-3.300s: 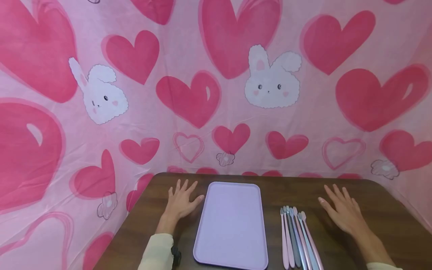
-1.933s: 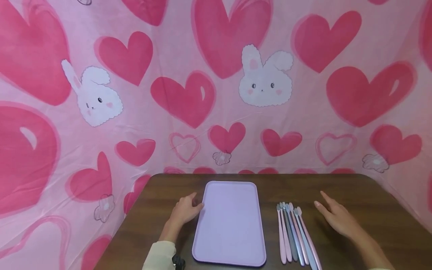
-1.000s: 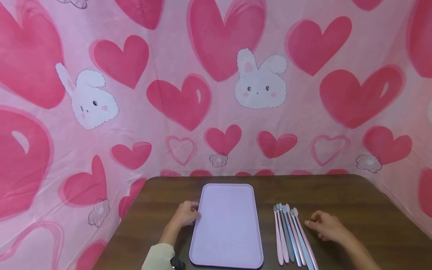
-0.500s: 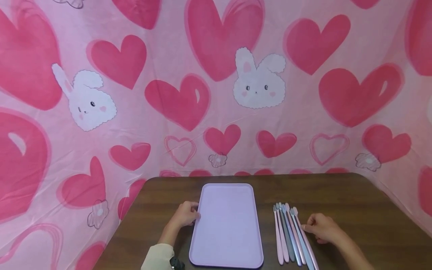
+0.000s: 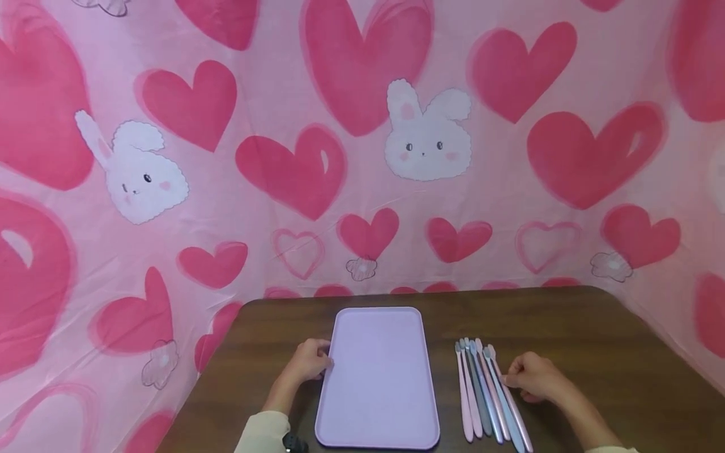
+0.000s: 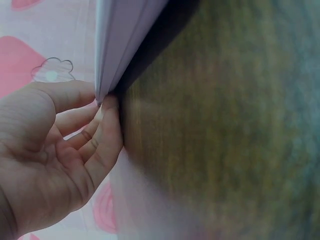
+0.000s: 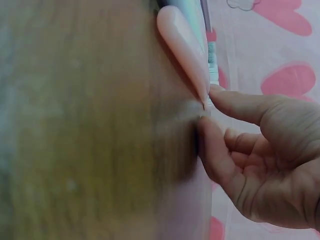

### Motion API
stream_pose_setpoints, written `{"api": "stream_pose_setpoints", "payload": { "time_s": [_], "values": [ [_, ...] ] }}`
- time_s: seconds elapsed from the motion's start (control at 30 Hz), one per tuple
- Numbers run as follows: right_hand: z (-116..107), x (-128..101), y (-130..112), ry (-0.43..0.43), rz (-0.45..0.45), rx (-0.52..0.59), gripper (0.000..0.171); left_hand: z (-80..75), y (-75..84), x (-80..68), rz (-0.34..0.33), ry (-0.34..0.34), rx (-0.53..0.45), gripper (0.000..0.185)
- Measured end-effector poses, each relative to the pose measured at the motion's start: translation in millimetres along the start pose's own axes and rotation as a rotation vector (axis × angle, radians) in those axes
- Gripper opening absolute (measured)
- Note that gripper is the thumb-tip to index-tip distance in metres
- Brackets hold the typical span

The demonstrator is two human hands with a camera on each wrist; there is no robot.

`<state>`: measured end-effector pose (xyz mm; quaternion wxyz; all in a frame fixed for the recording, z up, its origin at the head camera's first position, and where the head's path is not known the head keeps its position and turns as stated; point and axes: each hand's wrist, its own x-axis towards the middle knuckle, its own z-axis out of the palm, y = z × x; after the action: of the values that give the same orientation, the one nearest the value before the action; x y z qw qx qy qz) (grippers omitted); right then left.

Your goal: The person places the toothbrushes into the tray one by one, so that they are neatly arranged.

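A lilac tray lies flat on the dark wooden table. My left hand holds the tray's left rim; in the left wrist view the thumb and fingers of this hand pinch the tray at its edge. Several toothbrushes lie side by side right of the tray, heads pointing away from me. My right hand rests beside them, fingers curled. In the right wrist view my right hand pinches the rightmost pink toothbrush between thumb and forefinger.
A pink cloth with red hearts and white bunnies hangs behind the table and down both sides. Bare tabletop stretches right of my right hand and behind the tray. The table's left edge runs close to my left hand.
My right hand has slid left to the toothbrushes and its fingers have curled onto the rightmost pink one. My left hand stays at the tray's left rim.
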<state>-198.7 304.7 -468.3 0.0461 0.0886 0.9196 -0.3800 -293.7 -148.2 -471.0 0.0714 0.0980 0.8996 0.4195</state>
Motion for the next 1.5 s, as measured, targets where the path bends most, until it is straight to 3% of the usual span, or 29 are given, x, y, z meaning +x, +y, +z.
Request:
{"api": "stream_pose_setpoints", "payload": {
  "time_s": [0.17, 0.43, 0.7, 1.03, 1.27, 1.5],
  "values": [
    [5, 9, -12, -0.021, 0.001, 0.058, 0.009, -4.9, -4.4, -6.9, -0.029, 0.020, -0.018, 0.048],
    [7, 11, -16, 0.019, 0.023, 0.088, 0.014, -5.5, -7.7, -5.7, -0.023, 0.021, -0.024, 0.049],
    [5, 9, -18, 0.014, 0.035, 0.025, 0.015, -6.3, -8.1, -6.0, -0.013, 0.023, -0.020, 0.048],
    [3, 5, -12, -0.018, 0.024, 0.056, 0.008, -1.6, -5.8, -2.6, -0.006, 0.015, -0.004, 0.047],
    [6, 3, -6, 0.003, 0.061, 0.040, 0.008, 1.8, -3.6, -0.4, 0.000, 0.014, 0.006, 0.046],
    [6, -1, -3, 0.033, 0.033, -0.008, 0.005, 3.0, -1.6, -0.7, -0.007, -0.002, -0.007, 0.047]
  ]
}}
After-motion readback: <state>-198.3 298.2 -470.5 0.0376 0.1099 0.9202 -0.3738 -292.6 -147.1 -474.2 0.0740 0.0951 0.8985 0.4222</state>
